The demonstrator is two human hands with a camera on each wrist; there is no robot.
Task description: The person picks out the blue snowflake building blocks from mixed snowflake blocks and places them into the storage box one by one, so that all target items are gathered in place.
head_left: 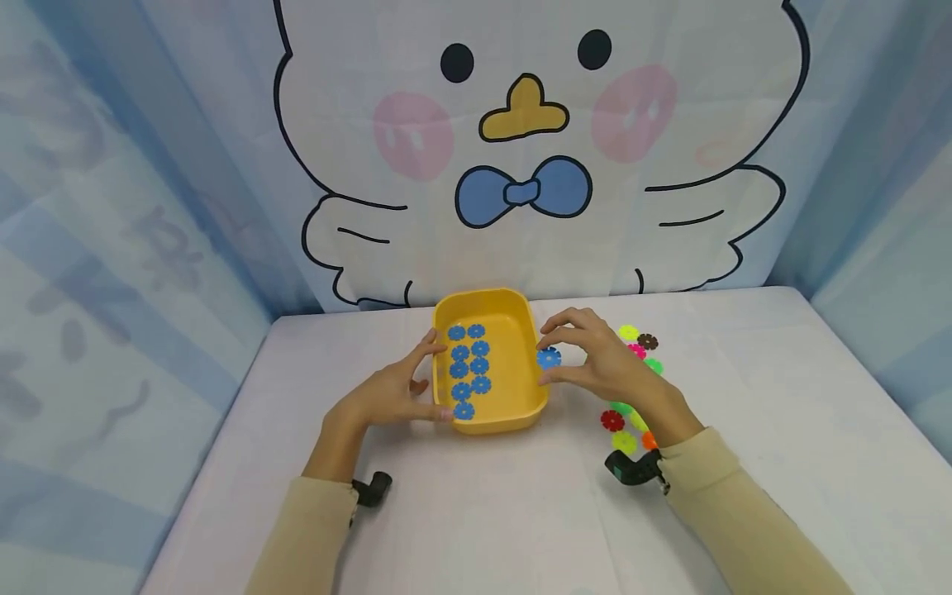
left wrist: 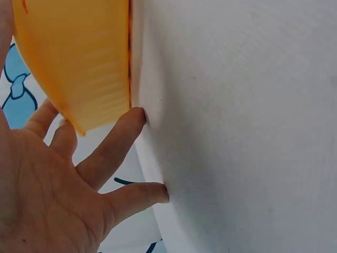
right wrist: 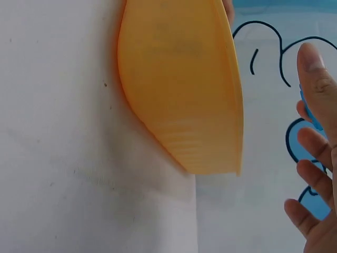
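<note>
A yellow tray (head_left: 513, 397) stands on the table, with several blue notched plastic discs (head_left: 479, 365) lying in two columns along its left half. My left hand (head_left: 390, 392) rests against the tray's left side with its fingers spread. In the left wrist view two fingertips of that left hand (left wrist: 58, 184) reach down to the tabletop beside the yellow tray wall (left wrist: 79, 63). Just beyond the tray's right rim, my right hand (head_left: 606, 355) pinches another blue notched disc (head_left: 549, 358). The right wrist view shows only an edge of that disc (right wrist: 310, 110) behind the thumb.
Loose notched discs in several colours, among them a red disc (head_left: 612, 421) and a brown disc (head_left: 648, 341), lie to the right, partly hidden under my right forearm. A white cloth covers the table (head_left: 476, 512). A printed curtain (head_left: 521, 256) hangs behind it.
</note>
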